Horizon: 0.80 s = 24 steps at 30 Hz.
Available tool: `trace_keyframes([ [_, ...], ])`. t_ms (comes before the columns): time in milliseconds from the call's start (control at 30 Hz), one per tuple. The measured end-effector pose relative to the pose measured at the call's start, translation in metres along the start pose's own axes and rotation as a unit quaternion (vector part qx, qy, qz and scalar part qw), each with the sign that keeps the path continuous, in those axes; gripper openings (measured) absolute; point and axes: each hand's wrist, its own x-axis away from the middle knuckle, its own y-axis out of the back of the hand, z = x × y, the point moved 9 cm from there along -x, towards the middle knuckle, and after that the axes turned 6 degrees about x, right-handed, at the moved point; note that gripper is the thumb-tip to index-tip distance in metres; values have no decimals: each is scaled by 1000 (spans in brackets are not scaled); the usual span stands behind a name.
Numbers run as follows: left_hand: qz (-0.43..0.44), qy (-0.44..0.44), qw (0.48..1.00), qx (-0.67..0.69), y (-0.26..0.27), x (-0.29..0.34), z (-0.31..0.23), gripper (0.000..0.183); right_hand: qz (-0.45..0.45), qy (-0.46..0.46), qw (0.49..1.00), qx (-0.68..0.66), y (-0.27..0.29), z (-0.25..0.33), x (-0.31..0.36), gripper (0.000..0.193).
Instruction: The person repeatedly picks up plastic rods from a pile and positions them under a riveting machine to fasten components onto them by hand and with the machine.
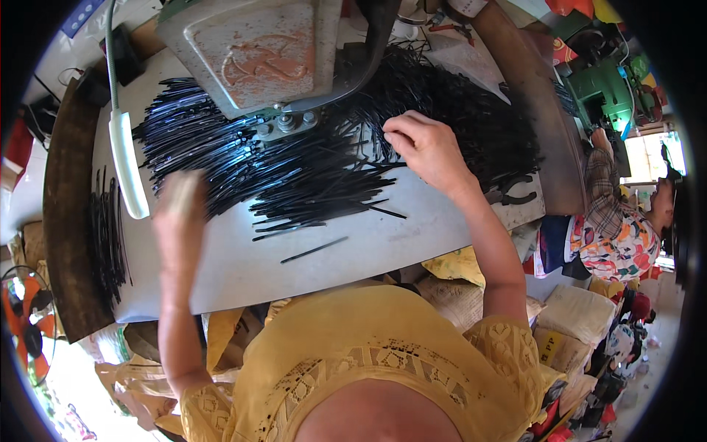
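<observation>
Many thin, shiny black strips (184, 136) lie in a flat, roughly parallel layer on the pale worktable (398, 254). My left hand (180, 202) is smeared by motion over the left edge of that layer, so its fingers cannot be read. On the right, my right hand (431, 151) is closed, thumb and fingers pinched together beside a thick tangled heap of black strips (479, 110). What the pinch holds, if anything, cannot be made out. One loose strip (313, 250) lies apart near the table's front. Between my hands, farther back, stands a worn green-grey machine head (254, 59).
A lit lamp (129, 166) hangs at the left on a flexible neck. More strips (109, 236) lie by the curved brown left rim (70, 214). Dark-handled pliers (515, 193) rest at the table's right. Farther right, another person (615, 239) sits at a green machine (600, 92).
</observation>
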Motion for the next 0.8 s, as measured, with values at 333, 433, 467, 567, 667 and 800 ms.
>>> trace_keyframes([
  [333, 174, -157, 972, 37, -123, -36, -145, 10, 44, 61, 973, 219, -28, 20, -25, 8],
  [433, 124, -173, 975, 62, -127, -41, -147, 9, 86, 40, 963, 251, -37, 14, -26, 11],
  [467, 125, -164, 977, 62, -127, -39, -146, 10, 102, 39, 966, 235, -40, 15, -26, 12],
  [567, 137, -155, 976, 66, -125, -40, -145, 11, 151, 12, 969, 196, -43, 17, -27, 14],
  [667, 104, -174, 976, 82, -111, -42, -149, 9, 140, 37, 973, 182, -40, 22, -27, 19],
  [800, 109, -158, 971, 143, -85, -44, -153, 13, 79, 42, 979, 180, -23, 22, -31, 8],
])
